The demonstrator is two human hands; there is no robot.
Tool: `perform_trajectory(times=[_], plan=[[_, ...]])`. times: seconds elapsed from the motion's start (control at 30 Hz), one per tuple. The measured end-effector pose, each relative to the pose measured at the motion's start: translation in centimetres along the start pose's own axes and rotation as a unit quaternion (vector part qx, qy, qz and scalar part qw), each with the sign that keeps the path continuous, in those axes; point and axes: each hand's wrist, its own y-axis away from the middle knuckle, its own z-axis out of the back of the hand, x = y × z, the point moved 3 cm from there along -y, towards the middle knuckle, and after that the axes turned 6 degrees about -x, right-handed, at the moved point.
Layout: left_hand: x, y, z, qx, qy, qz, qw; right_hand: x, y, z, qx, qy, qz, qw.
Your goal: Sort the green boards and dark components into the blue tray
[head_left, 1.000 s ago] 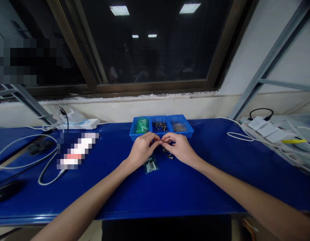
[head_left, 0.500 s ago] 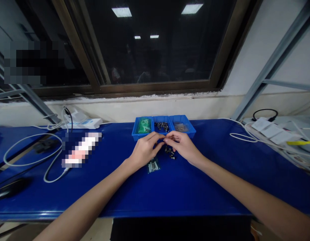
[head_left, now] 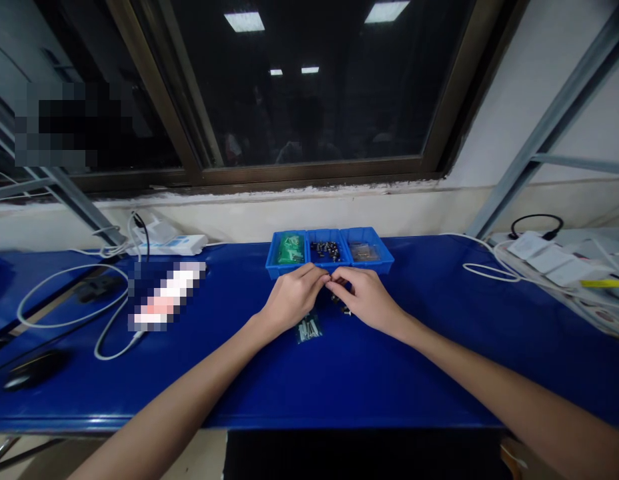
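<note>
Two forearms reach in from the lower corners of the head view, with the left hand (head_left: 293,300) and right hand (head_left: 367,303) curled palm-down, fingertips (head_left: 325,279) meeting in a narrow pinch at the front of a blue three-compartment tray (head_left: 374,264); whether anything is held there cannot be told. Dark screws (head_left: 325,251) are kept in the tray's middle compartment, while loose dark screws (head_left: 339,303) are partly hidden beside the right hand, on a blue bench mat (head_left: 389,380)

Two hands (head_left: 292,298), three blue plastic bins (head_left: 277,270), one clear bag of screws (head_left: 308,330), one computer mouse (head_left: 34,369)
</note>
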Motion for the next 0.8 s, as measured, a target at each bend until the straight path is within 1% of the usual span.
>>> perform_trajectory(times=[0.13, 0.33, 0.67, 0.8], plan=[[-0.2, 0.0, 0.0, 0.020, 0.010, -0.006, 1.000, -0.3, 0.0, 0.2, -0.007, -0.020, -0.009, 1.000], [0.0, 0.1, -0.2, 0.069, -0.002, -0.025, 0.997, -0.5, -0.1, 0.3, -0.026, -0.066, -0.039, 0.997], [0.0, 0.2, -0.5, 0.068, -0.024, -0.038, 0.997, -0.4, -0.2, 0.3, -0.009, -0.133, -0.068, 0.989], [0.1, 0.2, -0.4, 0.039, -0.017, -0.017, 0.999, -1.1, -0.3, 0.0, 0.010, -0.172, -0.083, 0.981]])
